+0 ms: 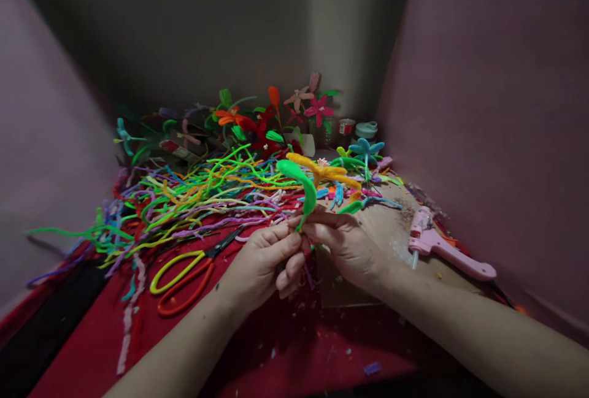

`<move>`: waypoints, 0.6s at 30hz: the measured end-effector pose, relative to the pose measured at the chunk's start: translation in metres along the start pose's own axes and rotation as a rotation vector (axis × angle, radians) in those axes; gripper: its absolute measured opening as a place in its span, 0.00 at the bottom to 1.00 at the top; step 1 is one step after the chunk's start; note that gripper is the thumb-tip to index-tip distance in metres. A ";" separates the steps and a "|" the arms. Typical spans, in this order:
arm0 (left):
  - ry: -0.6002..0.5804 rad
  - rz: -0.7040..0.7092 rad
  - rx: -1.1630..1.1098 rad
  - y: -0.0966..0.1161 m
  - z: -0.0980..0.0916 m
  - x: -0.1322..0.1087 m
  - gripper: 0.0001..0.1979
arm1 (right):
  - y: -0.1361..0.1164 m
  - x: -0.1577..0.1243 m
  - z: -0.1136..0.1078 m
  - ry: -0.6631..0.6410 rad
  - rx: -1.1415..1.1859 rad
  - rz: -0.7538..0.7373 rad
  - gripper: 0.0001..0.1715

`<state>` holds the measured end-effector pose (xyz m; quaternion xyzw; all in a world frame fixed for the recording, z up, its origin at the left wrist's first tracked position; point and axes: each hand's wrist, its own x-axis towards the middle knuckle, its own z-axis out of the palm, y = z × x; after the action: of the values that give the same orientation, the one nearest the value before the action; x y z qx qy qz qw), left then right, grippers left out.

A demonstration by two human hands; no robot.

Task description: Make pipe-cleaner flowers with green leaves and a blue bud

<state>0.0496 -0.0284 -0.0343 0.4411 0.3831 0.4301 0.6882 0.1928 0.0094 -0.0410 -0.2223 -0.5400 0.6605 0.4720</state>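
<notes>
Left hand (273, 257) and right hand (343, 241) pinch a green leaf (307, 192) at its base, an orange flower (323, 172) at one o'clock, scissors (210, 254) at nine, pink glue gun (435, 243) at three.

Craft corner, heaped pipe cleaners (197, 186), pink glue gun (439, 246), scissors (211, 253)

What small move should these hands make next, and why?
Perhaps the right hand could gently twist the green leaf at its base while the left hand steadies it: both hands' fingertips gather there, and the leaf's curved tip stands free above them.
</notes>
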 end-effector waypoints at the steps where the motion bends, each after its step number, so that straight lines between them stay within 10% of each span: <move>1: 0.077 0.046 0.125 -0.001 0.002 -0.001 0.12 | 0.001 0.000 0.000 0.025 -0.029 -0.012 0.11; 5: 0.401 0.396 0.812 -0.009 0.003 -0.001 0.07 | 0.007 -0.003 -0.002 0.126 -0.175 -0.054 0.09; 9: 0.449 0.639 1.289 -0.020 -0.004 0.001 0.10 | 0.008 -0.003 0.000 0.154 -0.163 -0.050 0.07; 18: 0.401 0.732 1.306 -0.019 -0.013 0.003 0.09 | 0.016 -0.001 -0.002 0.177 -0.042 0.041 0.07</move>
<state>0.0437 -0.0270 -0.0566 0.7696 0.5062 0.3888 0.0201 0.1885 0.0099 -0.0561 -0.3005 -0.5054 0.6362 0.4994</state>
